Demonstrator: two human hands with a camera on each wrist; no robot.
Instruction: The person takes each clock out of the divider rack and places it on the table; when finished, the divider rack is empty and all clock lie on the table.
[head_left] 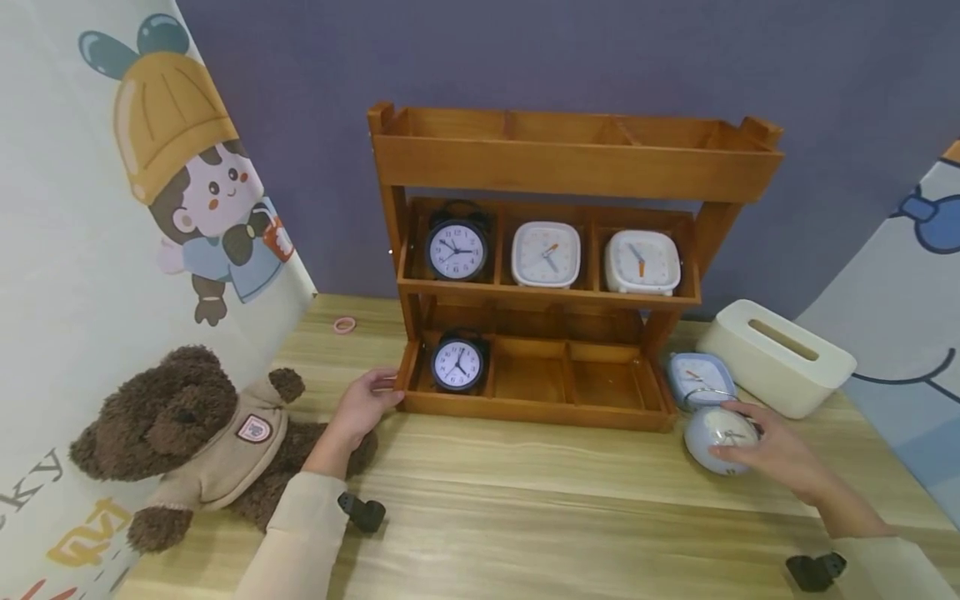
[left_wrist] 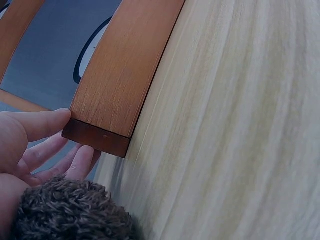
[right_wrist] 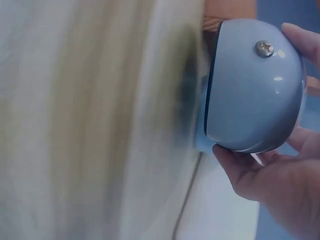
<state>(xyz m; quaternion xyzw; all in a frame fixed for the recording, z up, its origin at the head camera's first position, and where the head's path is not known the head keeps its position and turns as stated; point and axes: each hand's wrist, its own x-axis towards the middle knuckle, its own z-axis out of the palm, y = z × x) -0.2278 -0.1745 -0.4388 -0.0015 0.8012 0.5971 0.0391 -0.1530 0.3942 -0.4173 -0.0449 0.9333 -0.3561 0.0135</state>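
At the front left corner of a brown wooden shelf rack point(head_left: 525, 407), my left hand point(head_left: 367, 408) grips the end of the bottom tier, thumb on its upper edge and fingers around the end. My right hand point(head_left: 780, 450) holds a round pale blue alarm clock point(head_left: 708, 442) with a thin wire handle. In the right wrist view the clock's glossy side point(right_wrist: 255, 95) shows a screw, with fingers and thumb spread around it. Behind it lies a square blue clock point(head_left: 701, 375). A black twin-bell clock point(head_left: 458, 363) sits in the bottom tier's left compartment.
The middle tier holds another black clock point(head_left: 457, 250) and two white square clocks, one central point(head_left: 546, 254), one right point(head_left: 642, 262). A cream tissue box point(head_left: 780, 358) stands at right. A brown teddy bear point(head_left: 187, 425) lies left, near a pink ring point(head_left: 344, 325).
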